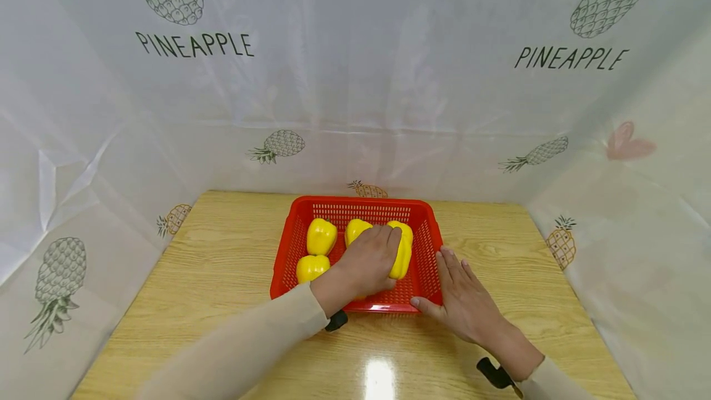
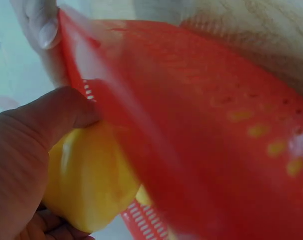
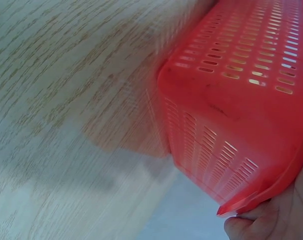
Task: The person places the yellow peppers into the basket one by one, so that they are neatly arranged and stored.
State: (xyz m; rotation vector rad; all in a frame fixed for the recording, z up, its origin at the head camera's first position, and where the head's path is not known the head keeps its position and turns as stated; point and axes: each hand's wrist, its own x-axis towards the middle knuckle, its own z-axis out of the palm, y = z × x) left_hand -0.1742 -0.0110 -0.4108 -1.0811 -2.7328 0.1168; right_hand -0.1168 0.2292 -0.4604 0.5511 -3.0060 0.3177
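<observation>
My left hand reaches into a red plastic basket and grips a yellow bell pepper near the basket's right side. In the left wrist view, the thumb presses on top of this bell pepper and fingers curl beneath it. Other yellow bell peppers lie in the basket, one at the back left, one at the front left and one at the back middle, partly behind my hand. My right hand rests against the basket's front right corner, fingers straight along the right wall, thumb at the front rim.
The basket stands on a light wood-grain table. A white sheet printed with pineapples hangs behind the table and along both sides. Dark bands show at the wrists.
</observation>
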